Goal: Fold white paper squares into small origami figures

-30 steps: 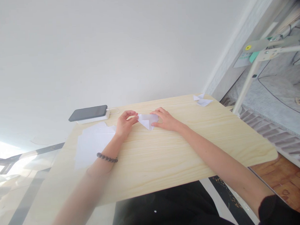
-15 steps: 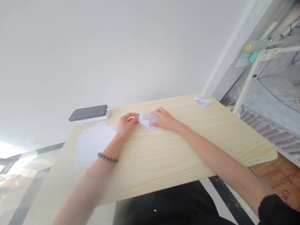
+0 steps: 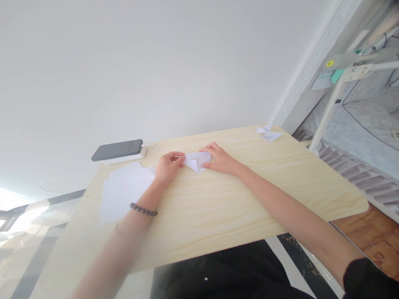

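Note:
A small folded white paper [image 3: 196,160] lies on the light wooden table [image 3: 221,201], near its far edge. My left hand [image 3: 167,165] pinches the paper's left corner between thumb and fingers; a dark bead bracelet circles that wrist. My right hand [image 3: 221,159] rests on the paper's right side, fingertips pressing it to the table.
A stack of white sheets [image 3: 124,189] lies left of my hands. A dark phone [image 3: 117,149] rests on a white power bank with a cable at the far left. Small folded paper pieces [image 3: 268,133] sit at the far right corner. A white lamp stand [image 3: 332,105] rises beyond the table.
My left thumb and fingers have closed a little tighter on the paper's left corner. The right hand has hardly moved.

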A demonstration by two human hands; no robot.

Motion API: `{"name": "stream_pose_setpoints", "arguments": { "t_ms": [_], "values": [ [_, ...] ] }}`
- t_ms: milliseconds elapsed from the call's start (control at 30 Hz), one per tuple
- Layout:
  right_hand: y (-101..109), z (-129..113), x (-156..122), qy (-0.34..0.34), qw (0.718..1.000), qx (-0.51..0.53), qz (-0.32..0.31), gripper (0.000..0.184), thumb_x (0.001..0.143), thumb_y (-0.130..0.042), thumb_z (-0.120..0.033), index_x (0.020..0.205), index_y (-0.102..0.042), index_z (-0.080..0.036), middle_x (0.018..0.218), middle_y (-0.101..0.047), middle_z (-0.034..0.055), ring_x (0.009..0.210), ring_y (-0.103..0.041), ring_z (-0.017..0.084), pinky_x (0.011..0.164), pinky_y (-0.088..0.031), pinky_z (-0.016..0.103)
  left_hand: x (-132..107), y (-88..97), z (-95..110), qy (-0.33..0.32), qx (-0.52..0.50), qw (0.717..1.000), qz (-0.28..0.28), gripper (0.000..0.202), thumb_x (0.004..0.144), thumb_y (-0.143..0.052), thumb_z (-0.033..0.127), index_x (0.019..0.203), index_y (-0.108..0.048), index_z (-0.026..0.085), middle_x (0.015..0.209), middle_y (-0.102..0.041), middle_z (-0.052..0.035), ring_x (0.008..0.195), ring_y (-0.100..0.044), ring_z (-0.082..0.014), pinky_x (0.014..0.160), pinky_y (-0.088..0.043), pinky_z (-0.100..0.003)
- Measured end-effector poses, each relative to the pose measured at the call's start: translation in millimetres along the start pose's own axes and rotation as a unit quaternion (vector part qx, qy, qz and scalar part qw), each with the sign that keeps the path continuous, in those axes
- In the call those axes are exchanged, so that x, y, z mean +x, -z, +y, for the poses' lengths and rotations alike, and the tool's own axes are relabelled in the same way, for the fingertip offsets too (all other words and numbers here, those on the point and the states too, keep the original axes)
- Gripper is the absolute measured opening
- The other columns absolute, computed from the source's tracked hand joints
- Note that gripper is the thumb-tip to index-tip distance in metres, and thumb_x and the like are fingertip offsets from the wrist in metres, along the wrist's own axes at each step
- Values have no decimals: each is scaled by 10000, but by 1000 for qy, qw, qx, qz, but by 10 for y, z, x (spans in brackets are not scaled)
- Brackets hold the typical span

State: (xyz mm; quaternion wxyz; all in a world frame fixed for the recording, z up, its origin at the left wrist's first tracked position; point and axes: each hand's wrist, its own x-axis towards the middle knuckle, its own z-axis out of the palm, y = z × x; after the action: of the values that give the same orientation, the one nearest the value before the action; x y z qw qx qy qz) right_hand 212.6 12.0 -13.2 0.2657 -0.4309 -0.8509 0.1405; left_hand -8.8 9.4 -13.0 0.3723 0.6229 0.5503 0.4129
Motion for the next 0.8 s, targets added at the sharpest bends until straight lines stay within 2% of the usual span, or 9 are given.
{"name": "stream_pose_setpoints", "arguments": {
  "t_ms": [67,167,267,400,633,800],
  "values": [
    [-7,5,2,2,1000,-1,2,515,708,-572,-407,1181,-464,-233,1052,-431,61,1022,-447,199,900,-372,369,9,-9,-12,-27,11,1000,9,284,692,-571,399,855,-626,173,786,-617,-41,646,-552,-146,636,-434,-284],
    [-16,3,5,7,1000,-11,2,531,701,-577,-422,1189,-467,-242,1088,-436,67,1051,-437,211,914,-359,387,20,-22,-19,-98,74,992,36,193,710,-548,335,794,-616,175,961,-525,-64,826,-521,-170,673,-440,-282],
    [-13,-18,2,13,1000,-26,-9,484,716,-559,-434,1165,-495,-266,1139,-442,62,1091,-416,222,933,-330,411,24,-24,-20,-136,140,980,35,143,742,-507,283,790,-591,177,958,-475,-71,866,-488,-176,718,-428,-299],
    [-3,-44,-1,6,999,-32,-16,465,724,-547,-441,1153,-507,-265,1168,-445,57,1103,-408,218,943,-311,407,17,-17,-10,-167,170,971,2,118,788,-431,237,800,-537,189,879,-522,-54,806,-483,-172,761,-398,-324],
    [1,-44,2,10,1000,-29,-2,450,714,-563,-437,1122,-509,-255,1135,-509,43,1056,-430,224,924,-303,412,-21,-19,52,-136,168,976,-16,123,794,-434,285,840,-509,199,826,-580,-38,796,-507,-179,745,-386,-316],
    [-20,-36,7,16,999,-28,-5,436,719,-562,-426,1119,-512,-259,1110,-542,39,1049,-432,228,915,-295,409,-25,-33,24,-138,189,971,-45,350,727,-537,380,1023,-503,195,910,-595,-51,846,-504,-197,760,-393,-325]
  ]
}}
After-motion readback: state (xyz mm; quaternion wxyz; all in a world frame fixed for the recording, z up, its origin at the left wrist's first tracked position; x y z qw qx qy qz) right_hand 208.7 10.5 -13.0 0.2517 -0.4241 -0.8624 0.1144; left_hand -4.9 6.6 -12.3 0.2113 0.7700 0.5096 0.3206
